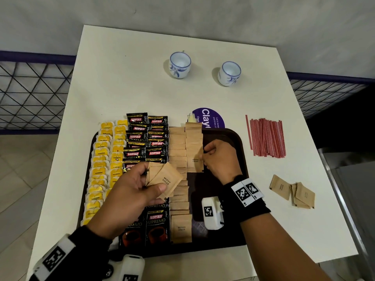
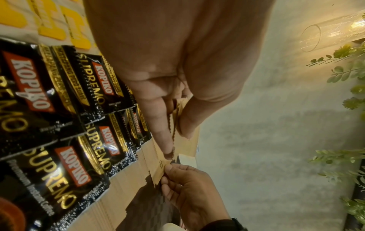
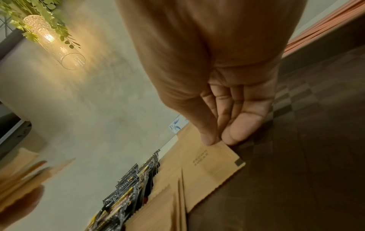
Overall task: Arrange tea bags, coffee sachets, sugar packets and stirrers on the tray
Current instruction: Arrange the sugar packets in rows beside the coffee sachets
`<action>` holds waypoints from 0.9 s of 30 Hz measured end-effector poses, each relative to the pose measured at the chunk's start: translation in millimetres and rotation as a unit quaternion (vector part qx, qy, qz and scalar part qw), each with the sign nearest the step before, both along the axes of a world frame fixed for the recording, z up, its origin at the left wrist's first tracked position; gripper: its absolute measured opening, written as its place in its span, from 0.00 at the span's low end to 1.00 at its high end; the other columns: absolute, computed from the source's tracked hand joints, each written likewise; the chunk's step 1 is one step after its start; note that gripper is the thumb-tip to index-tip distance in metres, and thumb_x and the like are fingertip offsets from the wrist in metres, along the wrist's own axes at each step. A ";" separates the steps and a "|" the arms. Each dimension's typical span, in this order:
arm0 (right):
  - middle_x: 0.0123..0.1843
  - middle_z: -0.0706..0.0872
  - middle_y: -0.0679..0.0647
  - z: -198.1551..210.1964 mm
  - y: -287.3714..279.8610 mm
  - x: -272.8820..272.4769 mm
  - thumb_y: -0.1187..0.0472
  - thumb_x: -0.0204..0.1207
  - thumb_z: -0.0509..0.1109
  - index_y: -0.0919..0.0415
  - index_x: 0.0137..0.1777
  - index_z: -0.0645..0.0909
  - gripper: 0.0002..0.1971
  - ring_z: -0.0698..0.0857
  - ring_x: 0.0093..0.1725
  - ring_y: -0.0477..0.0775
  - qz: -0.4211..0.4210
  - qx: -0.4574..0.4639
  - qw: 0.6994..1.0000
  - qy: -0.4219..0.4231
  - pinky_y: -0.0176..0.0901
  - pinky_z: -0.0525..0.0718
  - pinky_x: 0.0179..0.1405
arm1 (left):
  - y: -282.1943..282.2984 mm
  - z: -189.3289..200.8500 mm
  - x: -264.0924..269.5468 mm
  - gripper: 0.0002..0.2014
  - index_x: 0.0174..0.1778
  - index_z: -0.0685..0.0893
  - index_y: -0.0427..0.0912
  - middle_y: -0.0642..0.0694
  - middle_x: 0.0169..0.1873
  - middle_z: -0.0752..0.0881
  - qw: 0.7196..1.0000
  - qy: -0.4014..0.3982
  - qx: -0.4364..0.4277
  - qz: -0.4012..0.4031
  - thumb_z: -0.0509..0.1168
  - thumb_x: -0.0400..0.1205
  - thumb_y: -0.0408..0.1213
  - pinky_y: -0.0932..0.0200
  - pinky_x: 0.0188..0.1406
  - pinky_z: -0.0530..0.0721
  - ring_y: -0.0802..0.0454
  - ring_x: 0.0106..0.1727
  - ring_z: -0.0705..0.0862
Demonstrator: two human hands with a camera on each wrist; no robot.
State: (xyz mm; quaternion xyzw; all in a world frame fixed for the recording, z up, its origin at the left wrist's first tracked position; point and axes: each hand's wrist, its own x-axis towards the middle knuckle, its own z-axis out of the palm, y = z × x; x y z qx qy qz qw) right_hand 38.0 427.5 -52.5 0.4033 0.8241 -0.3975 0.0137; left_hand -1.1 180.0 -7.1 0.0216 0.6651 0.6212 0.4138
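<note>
A dark brown tray [image 1: 241, 151] holds rows of yellow tea bags [image 1: 101, 169], black coffee sachets [image 1: 156, 153] and brown sugar packets [image 1: 178, 151]. My left hand [image 1: 142, 185] hovers over the tray and grips a small fan of sugar packets [image 1: 166, 177] between thumb and fingers. My right hand [image 1: 205, 159] pinches the edge of one sugar packet [image 3: 213, 162] lying at the near end of the second sugar row [image 1: 193, 147]. The tray's right side shows bare floor [image 3: 296, 156]. Red-striped stirrers [image 1: 265, 136] lie on the table, right of the tray.
Several loose sugar packets [image 1: 294, 193] lie on the white table [image 1: 121, 78] near its right edge. Two blue-and-white cups [image 1: 180, 64] [image 1: 230, 73] stand at the back. A purple round sticker [image 1: 211, 118] sits behind the tray. A mesh railing [image 1: 30, 92] runs behind the table.
</note>
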 end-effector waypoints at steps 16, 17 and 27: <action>0.41 0.89 0.50 37.6 -18.8 12.6 0.59 0.77 0.76 0.55 0.45 0.84 0.03 0.90 0.38 0.49 0.017 -0.100 0.991 0.082 0.44 0.90 0.37 | 7.6 1.6 -0.1 0.16 0.63 0.83 0.42 0.41 0.51 0.93 0.999 -0.005 0.024 0.027 0.69 0.82 0.23 0.55 0.42 0.93 0.46 0.53 0.93; 0.40 0.90 0.53 45.0 -23.5 14.9 0.61 0.78 0.77 0.58 0.45 0.85 0.03 0.89 0.35 0.51 0.014 -0.173 0.980 0.100 0.44 0.89 0.33 | 9.3 2.0 -0.2 0.15 0.63 0.83 0.41 0.40 0.51 0.93 0.999 -0.004 0.028 0.033 0.69 0.82 0.23 0.54 0.42 0.93 0.46 0.53 0.93; 0.36 0.85 0.54 56.0 -50.9 26.5 0.73 0.72 0.79 0.60 0.42 0.84 0.09 0.86 0.30 0.53 0.038 -0.353 0.919 0.172 0.39 0.82 0.24 | 24.8 0.8 2.1 0.11 0.58 0.84 0.43 0.42 0.48 0.93 0.998 0.036 0.027 0.045 0.72 0.81 0.29 0.47 0.42 0.93 0.46 0.50 0.94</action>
